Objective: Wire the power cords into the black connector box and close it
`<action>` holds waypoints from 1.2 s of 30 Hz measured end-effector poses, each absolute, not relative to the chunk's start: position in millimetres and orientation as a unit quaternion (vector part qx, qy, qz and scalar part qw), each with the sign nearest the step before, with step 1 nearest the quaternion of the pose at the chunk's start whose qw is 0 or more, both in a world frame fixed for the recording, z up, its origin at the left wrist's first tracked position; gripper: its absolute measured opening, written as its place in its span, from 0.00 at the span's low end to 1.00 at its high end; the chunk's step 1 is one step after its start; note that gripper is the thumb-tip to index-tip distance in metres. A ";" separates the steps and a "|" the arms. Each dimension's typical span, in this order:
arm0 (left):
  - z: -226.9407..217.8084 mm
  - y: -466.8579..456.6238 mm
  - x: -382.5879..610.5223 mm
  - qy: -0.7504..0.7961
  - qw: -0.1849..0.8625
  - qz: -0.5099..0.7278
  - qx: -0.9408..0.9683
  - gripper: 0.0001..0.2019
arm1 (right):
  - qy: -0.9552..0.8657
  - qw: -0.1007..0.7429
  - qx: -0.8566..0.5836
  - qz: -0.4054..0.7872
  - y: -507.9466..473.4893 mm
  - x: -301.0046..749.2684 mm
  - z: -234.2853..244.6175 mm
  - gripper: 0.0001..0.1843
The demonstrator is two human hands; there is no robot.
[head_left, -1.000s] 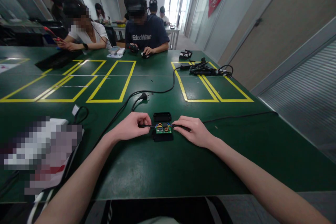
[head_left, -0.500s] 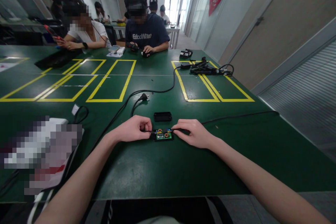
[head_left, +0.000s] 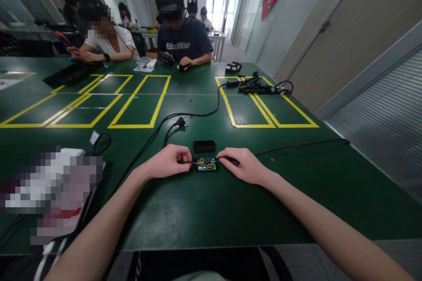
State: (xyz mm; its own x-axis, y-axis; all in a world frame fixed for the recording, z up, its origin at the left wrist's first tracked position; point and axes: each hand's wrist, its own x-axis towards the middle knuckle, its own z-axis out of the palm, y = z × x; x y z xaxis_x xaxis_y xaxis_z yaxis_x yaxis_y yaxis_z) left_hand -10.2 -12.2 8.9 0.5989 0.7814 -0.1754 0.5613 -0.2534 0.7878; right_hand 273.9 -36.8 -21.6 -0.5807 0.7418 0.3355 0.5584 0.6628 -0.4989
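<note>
A small green circuit board [head_left: 205,165] with copper coils sits in a black case half on the green table [head_left: 211,210], right in front of me. My left hand [head_left: 169,161] pinches the black cable where it enters the board's left end. My right hand [head_left: 243,164] is closed on the cable at the board's right end. Both hands rest on the table on either side of the board. Just behind the board lies a black case lid [head_left: 204,145], untouched.
A black power cord with a plug [head_left: 180,120] snakes across the table toward cables and adapters [head_left: 260,88] at the far right. Yellow tape rectangles [head_left: 141,101] mark the table. Two people [head_left: 183,37] sit working at the far edge. A blurred white item [head_left: 52,189] lies at my left.
The board has settled down into its black case half and shifted slightly away from me. Both hands kept their grip on the cable ends and moved with it.
</note>
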 end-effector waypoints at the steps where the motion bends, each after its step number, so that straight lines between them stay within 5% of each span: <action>1: 8.9 -12.2 -10.2 0.432 0.432 0.127 0.782 0.08 | -0.870 0.267 -0.375 0.178 -36.6 273.7 -21.7 0.10; 36: 4.0 -13.7 -8.7 0.415 0.446 0.148 0.779 0.07 | -0.881 0.247 -0.366 0.169 -32.9 275.9 -22.3 0.10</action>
State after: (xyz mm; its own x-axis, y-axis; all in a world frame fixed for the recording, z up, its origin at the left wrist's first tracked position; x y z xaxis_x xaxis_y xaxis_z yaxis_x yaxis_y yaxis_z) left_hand -8.7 -13.7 4.0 0.6114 0.7788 -0.1403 0.5157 -0.2576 0.8171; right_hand 275.9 -32.9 -22.3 -0.6101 0.7283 0.3120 0.5609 0.6751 -0.4791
